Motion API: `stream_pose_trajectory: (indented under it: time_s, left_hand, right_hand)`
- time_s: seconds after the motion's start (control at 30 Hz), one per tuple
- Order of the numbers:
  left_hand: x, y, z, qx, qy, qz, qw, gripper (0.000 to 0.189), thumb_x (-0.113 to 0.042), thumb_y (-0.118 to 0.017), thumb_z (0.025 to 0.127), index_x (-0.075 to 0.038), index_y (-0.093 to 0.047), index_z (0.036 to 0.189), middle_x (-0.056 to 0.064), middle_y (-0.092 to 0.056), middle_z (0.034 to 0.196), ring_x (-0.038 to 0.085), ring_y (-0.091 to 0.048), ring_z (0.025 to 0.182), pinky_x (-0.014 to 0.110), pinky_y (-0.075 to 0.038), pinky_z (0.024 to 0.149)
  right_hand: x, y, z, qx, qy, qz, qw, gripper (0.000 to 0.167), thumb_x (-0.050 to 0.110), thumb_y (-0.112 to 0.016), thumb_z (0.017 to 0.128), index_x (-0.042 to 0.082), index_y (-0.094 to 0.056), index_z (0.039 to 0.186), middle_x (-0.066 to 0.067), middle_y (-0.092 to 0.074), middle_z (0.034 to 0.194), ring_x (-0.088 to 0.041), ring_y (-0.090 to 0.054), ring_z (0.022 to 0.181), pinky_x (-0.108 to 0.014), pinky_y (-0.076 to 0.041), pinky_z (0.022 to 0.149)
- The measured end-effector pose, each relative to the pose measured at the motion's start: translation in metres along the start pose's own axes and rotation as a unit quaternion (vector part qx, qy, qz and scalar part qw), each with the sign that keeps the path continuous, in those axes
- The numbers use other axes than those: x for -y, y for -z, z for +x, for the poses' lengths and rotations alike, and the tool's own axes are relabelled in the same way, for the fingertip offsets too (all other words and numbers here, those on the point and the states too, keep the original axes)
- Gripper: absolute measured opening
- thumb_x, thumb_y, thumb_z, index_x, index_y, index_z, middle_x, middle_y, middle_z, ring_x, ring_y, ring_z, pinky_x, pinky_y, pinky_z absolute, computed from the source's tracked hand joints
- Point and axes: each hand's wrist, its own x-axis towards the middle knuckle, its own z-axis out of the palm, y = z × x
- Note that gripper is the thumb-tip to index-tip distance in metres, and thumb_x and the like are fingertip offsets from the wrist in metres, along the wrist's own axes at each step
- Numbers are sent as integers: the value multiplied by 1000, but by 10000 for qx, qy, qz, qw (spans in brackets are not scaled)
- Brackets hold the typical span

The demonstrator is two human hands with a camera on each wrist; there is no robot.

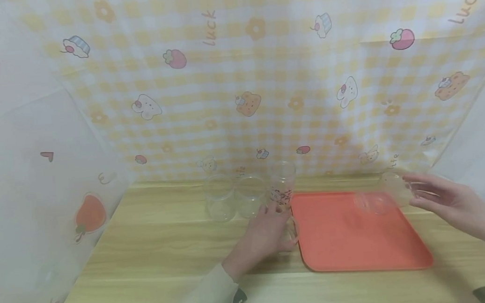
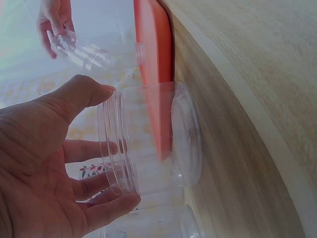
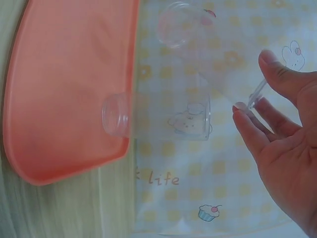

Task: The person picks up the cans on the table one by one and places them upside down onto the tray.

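My left hand (image 1: 265, 232) holds a wide clear plastic jar (image 2: 153, 139) by its rim, thumb on one side and fingers on the other. The jar stands upright on the table, close to the left edge of the red tray (image 1: 358, 237). At the tray's far right corner my right hand (image 1: 444, 198) pinches the rim of a clear container (image 2: 84, 53), which is tilted above the tray. Another clear container (image 3: 163, 119) stands at the tray's back right.
Two clear jars (image 1: 220, 200) (image 1: 252, 198) stand at the back, left of the tray. Beside them is a taller clear cup with printed figures (image 1: 282, 191). A yellow checked cloth (image 1: 220, 78) hangs behind the wooden table (image 1: 148, 252).
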Motion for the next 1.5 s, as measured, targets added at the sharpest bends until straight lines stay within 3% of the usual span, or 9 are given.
stream_pose_trajectory:
  time_s: [0.5, 0.77, 1.07, 1.23, 1.3, 1.5]
  left_hand:
    - [2, -3, 1, -43, -32, 49, 10000, 70, -55, -76, 85, -22, -57, 144, 10, -53, 131, 26, -52, 105, 35, -55, 68]
    - [1, -2, 1, 0, 19, -43, 10000, 76, -53, -77, 84, -23, -52, 149, 9, -52, 132, 26, -51, 104, 34, -53, 67]
    - [1, -2, 0, 29, 87, -143, 9999, 72, -51, -78, 84, -21, -56, 145, 9, -51, 134, 27, -51, 107, 37, -55, 71]
    - [1, -2, 1, 54, 84, -121, 9999, 72, -51, -78, 84, -21, -56, 146, 9, -52, 133, 27, -51, 107, 36, -54, 72]
    - [1, -2, 1, 68, 82, -98, 9999, 73, -52, -78, 84, -21, -55, 146, 9, -52, 133, 27, -51, 106, 36, -54, 71]
    - [1, -2, 1, 22, 26, 44, 10000, 72, -54, -76, 85, -22, -55, 146, 9, -53, 132, 27, -51, 105, 35, -54, 68]
  right_hand:
    - [-6, 5, 3, 498, 327, -416, 9974, 63, -27, -70, 76, -9, -57, 136, 5, -58, 138, 2, -54, 121, -12, -47, 91]
    - [-12, 10, 2, 819, 52, -592, 9949, 59, -14, -73, 85, -4, -56, 140, 8, -53, 144, 8, -48, 124, -8, -45, 90]
    - [-13, 15, 3, 968, 54, -1405, 9853, 56, 0, -78, 87, 6, -60, 140, 9, -54, 140, 14, -43, 120, -5, -43, 87]
    - [-18, 15, 3, 800, 486, -2374, 9669, 60, 4, -88, 75, 9, -67, 131, 0, -62, 127, 10, -47, 112, -2, -40, 84]
    - [-21, 14, 3, 760, 738, -2547, 9612, 61, 3, -90, 70, 9, -68, 127, -8, -65, 121, 5, -50, 111, -2, -38, 84]
    - [-27, 11, 2, 694, 1219, -2628, 9546, 61, 5, -91, 64, 6, -70, 121, -11, -69, 115, -4, -53, 111, -2, -32, 92]
